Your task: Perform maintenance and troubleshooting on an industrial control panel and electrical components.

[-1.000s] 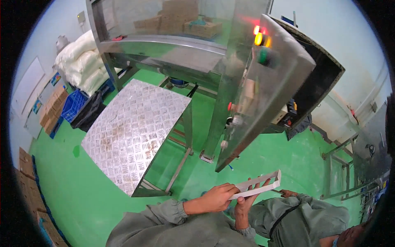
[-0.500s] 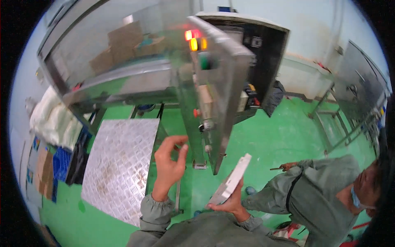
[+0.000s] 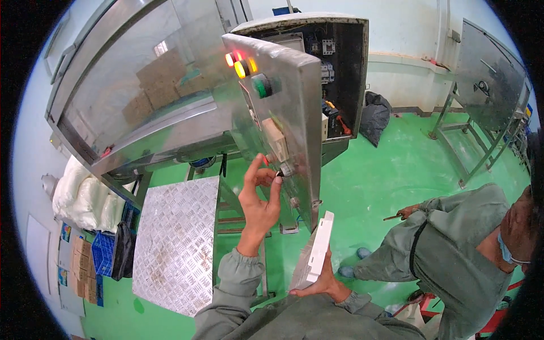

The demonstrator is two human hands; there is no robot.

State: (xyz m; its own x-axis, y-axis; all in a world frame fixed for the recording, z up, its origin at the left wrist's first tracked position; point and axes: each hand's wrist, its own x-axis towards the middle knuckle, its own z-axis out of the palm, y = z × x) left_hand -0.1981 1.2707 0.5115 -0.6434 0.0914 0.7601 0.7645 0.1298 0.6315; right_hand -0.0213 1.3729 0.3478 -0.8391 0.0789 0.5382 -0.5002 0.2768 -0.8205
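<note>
Fingers [image 3: 250, 180] of the left hand [image 3: 259, 208] are curled toward the thumb with a small gap between, thumb tip at a black knob [image 3: 280, 173] on the steel panel door [image 3: 294, 96]; whether they grip it, I cannot tell. The right hand [image 3: 322, 283], lower and to the right, holds a white rectangular piece [image 3: 313, 256] tilted up, just beside the door's bottom corner. Higher on the door sit a lit yellow lamp [image 3: 242, 69] and a green button [image 3: 262, 86]. Behind it stands an open cabinet [image 3: 300, 23] with a dark interior. A checkered metal platform [image 3: 175, 243] lies to the left of the left hand, with white sacks [image 3: 85, 195] and a blue crate [image 3: 103, 254] beyond. At the right, a co-worker [image 3: 453, 238] in grey-green clothing stands on the green floor [image 3: 396, 175], holding a thin object.
</note>
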